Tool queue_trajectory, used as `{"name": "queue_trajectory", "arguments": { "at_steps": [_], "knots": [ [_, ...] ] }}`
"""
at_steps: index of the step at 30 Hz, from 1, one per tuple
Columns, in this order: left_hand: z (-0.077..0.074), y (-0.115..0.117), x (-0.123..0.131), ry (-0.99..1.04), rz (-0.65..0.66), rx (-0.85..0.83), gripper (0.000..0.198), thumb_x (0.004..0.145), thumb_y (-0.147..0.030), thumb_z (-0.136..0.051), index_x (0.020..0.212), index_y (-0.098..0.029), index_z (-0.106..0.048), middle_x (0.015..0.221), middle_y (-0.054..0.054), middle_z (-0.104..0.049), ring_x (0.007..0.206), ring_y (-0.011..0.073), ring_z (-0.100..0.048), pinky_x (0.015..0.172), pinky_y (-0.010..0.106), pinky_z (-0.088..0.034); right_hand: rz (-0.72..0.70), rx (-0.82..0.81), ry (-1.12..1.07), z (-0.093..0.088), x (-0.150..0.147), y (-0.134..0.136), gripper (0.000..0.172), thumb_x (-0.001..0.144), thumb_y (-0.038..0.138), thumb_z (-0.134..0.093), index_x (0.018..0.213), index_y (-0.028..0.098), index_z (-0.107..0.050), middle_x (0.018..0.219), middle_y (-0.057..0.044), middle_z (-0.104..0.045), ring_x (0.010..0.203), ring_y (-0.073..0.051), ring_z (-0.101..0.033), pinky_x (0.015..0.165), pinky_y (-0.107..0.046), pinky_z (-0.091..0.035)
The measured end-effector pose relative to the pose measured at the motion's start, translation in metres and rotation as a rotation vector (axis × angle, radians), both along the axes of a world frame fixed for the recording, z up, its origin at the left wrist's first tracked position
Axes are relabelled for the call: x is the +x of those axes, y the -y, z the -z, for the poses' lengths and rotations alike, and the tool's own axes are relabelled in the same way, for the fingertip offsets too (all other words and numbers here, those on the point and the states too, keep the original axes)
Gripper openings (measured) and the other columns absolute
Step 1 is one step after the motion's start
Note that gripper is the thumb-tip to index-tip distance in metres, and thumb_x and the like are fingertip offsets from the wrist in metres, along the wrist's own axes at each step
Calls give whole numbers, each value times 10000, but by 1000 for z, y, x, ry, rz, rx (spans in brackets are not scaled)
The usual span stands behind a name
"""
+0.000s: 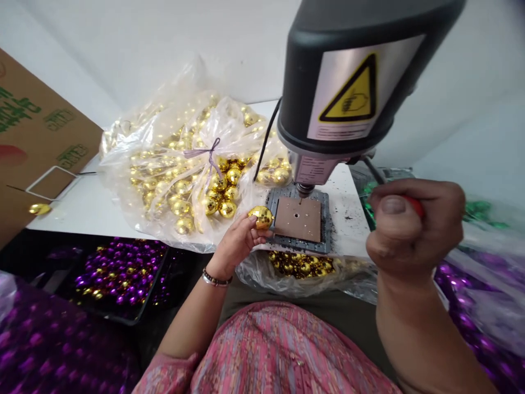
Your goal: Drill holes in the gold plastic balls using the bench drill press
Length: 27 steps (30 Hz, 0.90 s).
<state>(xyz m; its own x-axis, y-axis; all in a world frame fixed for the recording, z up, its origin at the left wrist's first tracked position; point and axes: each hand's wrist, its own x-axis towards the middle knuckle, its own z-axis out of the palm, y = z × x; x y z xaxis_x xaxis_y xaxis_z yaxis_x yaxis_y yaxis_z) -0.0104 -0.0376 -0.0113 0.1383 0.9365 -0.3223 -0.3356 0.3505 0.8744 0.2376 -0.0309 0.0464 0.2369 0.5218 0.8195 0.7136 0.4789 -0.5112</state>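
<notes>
**Gold ball pinched at the bench drill**

The left hand [240, 241] is closed lightly on a faceted gold ball ornament [261, 216], its fingertips [251, 225] cradling the ball from below and leaving the top exposed. This open hold keeps the ball off the palm. The ball sits just left of a brown square pad [297, 219] with small holes, almost touching its edge, and near the drill bit [301, 200] above the pad. The right hand [410, 230] is clenched into a fist around a red handle [415, 206], to the right of the pad.

The pad lies on a grey metal plate [324, 219] under the black drill head [340, 71], which bears a yellow warning label [353, 90]. Dark specks dot the white table [348, 219]. At upper left of centre, a clear plastic bag [180, 126] tied with lilac ribbon [209, 153] holds gold balls. A tray of purple balls [118, 271] lies at lower left.
</notes>
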Motion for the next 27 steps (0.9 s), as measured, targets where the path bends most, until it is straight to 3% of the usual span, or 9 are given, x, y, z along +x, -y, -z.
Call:
{"name": "queue_trajectory", "arguments": {
  "at_steps": [2, 5, 13, 21, 27],
  "knots": [
    [1, -8, 10, -33, 33, -14, 506, 744, -512, -765, 1068, -157, -609, 852, 29, -677, 674, 119, -662, 562, 199, -447, -44, 27, 15, -5, -1, 0, 225, 927, 352, -503, 895, 186, -652, 774, 25, -633, 648, -47, -557, 596, -211, -432],
    [2, -22, 24, -239, 105, 77, 485, 778, -473, -744, 1128, -157, -631, 864, 17, -676, 652, 98, -626, 543, 193, -418, -91, 52, 37, -14, -2, 1, 189, 949, 327, -493, 893, 200, -622, 785, 45, -629, 659, -26, -549, 629, -181, -452],
    [0, -42, 46, -915, 223, 357, 549, 798, -392, -716, 1299, -186, -625, 937, 26, -709, 788, 154, -623, 725, 261, -488, -146, 58, 78, -25, -2, 3, 133, 955, 322, -478, 918, 243, -579, 801, 45, -650, 709, -73, -605, 673, -237, -521],
    [-5, -47, 54, -1031, 264, 403, 464, 786, -340, -711, 1224, -195, -654, 858, -16, -699, 676, 126, -583, 631, 235, -431, -141, 45, 130, -27, 1, 3, 142, 962, 324, -465, 934, 243, -578, 820, 29, -656, 716, -79, -619, 676, -245, -533],
    [-2, -54, 59, -1048, 257, 555, 472, 712, -238, -781, 1169, -164, -687, 1060, 62, -714, 929, 200, -628, 856, 298, -481, -109, -37, 91, -26, 0, 6, 241, 970, 409, -430, 926, 244, -601, 818, 14, -652, 714, -94, -620, 672, -272, -536]
  ]
}}
